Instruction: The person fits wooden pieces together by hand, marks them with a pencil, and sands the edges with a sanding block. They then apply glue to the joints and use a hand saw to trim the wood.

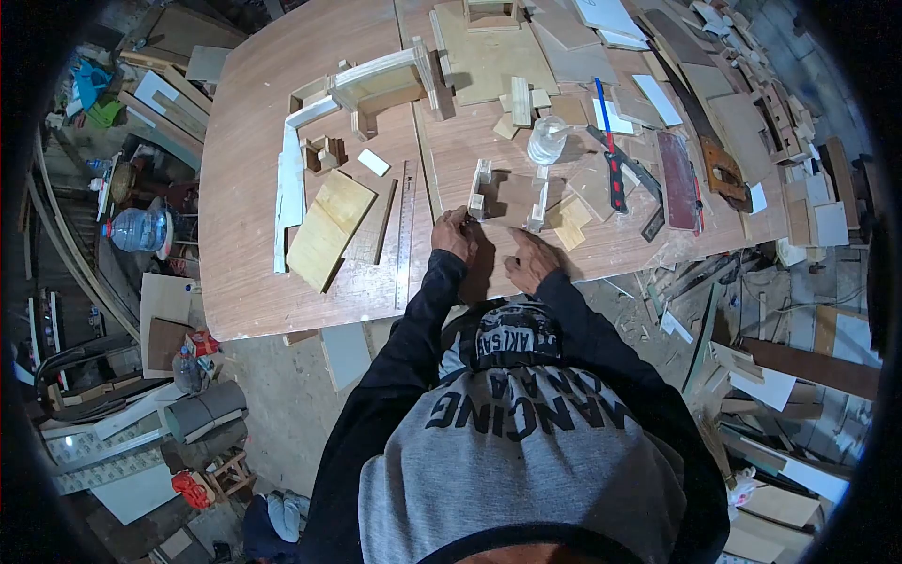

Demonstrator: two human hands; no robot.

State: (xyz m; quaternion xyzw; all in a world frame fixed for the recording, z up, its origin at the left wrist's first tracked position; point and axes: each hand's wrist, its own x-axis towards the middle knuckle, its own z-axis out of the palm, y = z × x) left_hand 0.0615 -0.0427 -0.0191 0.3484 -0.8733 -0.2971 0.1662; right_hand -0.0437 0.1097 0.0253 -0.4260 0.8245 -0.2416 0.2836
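Note:
My left hand (pixel 455 235) rests at the table's front edge, its curled fingers touching the near end of a small upright wooden piece (pixel 480 188). What those fingers hold, if anything, is too small to make out. To its right, my right hand (pixel 532 260) lies on the tabletop with its fingers bent and partly apart, holding nothing visible. Another upright wooden piece (pixel 538 199) stands just beyond my right hand. A steel ruler (pixel 407 235) and a light plywood board (pixel 331 228) lie to the left of my hands.
On the wooden table (pixel 254 179) stand a larger wooden frame (pixel 381 80) and a clear glue bottle (pixel 546 141). A blue-and-red tool (pixel 615 183), a metal square (pixel 650 221) and a handsaw (pixel 722 174) lie on the right. Scraps litter the floor.

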